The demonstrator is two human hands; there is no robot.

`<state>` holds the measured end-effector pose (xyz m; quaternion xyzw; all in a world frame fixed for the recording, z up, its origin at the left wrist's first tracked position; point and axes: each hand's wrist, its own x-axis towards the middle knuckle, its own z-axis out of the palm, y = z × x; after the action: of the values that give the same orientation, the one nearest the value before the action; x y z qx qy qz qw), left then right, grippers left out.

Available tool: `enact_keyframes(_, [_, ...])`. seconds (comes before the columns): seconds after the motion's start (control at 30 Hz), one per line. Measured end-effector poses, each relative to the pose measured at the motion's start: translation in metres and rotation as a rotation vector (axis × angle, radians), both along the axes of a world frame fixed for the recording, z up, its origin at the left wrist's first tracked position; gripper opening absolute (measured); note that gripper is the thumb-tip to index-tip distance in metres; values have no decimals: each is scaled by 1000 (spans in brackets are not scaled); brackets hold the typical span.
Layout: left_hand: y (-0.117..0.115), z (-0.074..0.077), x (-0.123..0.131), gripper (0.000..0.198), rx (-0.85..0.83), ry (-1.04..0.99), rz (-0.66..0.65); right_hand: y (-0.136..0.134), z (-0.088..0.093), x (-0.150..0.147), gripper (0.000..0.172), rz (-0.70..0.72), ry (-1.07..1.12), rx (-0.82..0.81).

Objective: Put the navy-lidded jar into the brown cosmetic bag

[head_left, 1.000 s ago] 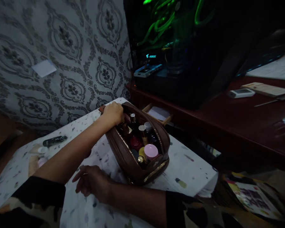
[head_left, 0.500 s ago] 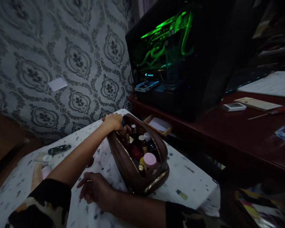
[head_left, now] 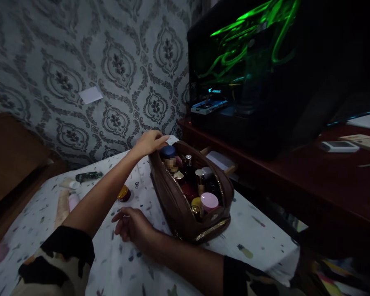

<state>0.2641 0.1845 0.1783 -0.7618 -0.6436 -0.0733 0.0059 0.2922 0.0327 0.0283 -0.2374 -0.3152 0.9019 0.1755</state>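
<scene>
A brown cosmetic bag [head_left: 169,205] stands unzipped on the cloth-covered table, filled with several bottles and jars. Inside it I see a pink-lidded jar [head_left: 209,201], a silver-capped bottle [head_left: 200,181] and a blue lid [head_left: 168,151]. My left hand [head_left: 149,142] grips the bag's far end, its thumb along the rim and its other fingers partly hidden. My right hand [head_left: 134,226] rests on the cloth left of the bag, fingers loosely curled and apart, holding nothing. A dark red jar with a gold lid [head_left: 123,193] stands between my forearms.
A dark green bottle [head_left: 89,176], a beige tube [head_left: 62,205] and a pink-capped item [head_left: 74,201] lie on the table's left side. Right of the table is a red-brown desk [head_left: 296,172] with a green-lit computer case [head_left: 249,82]. An open drawer [head_left: 220,160] juts out behind the bag.
My left hand has drawn up from inside the bag's far end onto its rim. The view has turned left, bringing the gold-lidded jar into sight. My right hand stays loosely curled.
</scene>
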Motion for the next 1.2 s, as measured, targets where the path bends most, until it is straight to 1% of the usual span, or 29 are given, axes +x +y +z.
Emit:
enact_keyframes(0.07, [-11,-8,-18,45,93,-140,-22,-1,-1,0,30,-28,-4,22])
enact_keyframes(0.13, [-25,-23,-36,35,161,-260,-23,-1,-3,-1,22,-53,-13,52])
enact_keyframes(0.23, [-54,-55,-61,23,268,-379,-21,-1,-7,-3,14,-72,-23,96])
enact_keyframes(0.3, [-80,-78,-75,20,361,-442,-48,-2,-11,-6,17,-85,-23,122])
enact_keyframes(0.4, [-124,-108,-89,17,397,-396,-59,-1,-16,-8,23,-115,-21,157])
enact_keyframes(0.47, [-152,-123,-96,17,405,-362,-50,-1,-18,-9,27,-141,-22,179])
enact_keyframes(0.57, [-183,-140,-106,19,449,-359,-50,-1,-19,-7,33,-186,-32,221])
enact_keyframes(0.63, [-196,-148,-114,20,480,-332,-60,-1,-18,-5,38,-219,-43,259])
enact_keyframes(0.7, [-203,-153,-124,20,501,-286,-29,-1,-17,-3,42,-246,-58,299])
enact_keyframes(0.8, [-203,-153,-147,21,544,-264,123,0,-15,-2,44,-256,-86,344])
enact_keyframes(0.93, [-194,-154,-197,19,579,-284,346,1,-15,-2,45,-235,-119,395])
enact_keyframes(1.03, [-192,-163,-237,18,554,-286,477,0,-15,-2,45,-210,-137,446])
enact_keyframes(1.1, [-194,-171,-255,17,514,-270,524,0,-16,-1,45,-187,-147,486])
enact_keyframes(1.2, [-196,-182,-266,16,435,-217,526,-1,-17,-1,43,-156,-166,548])
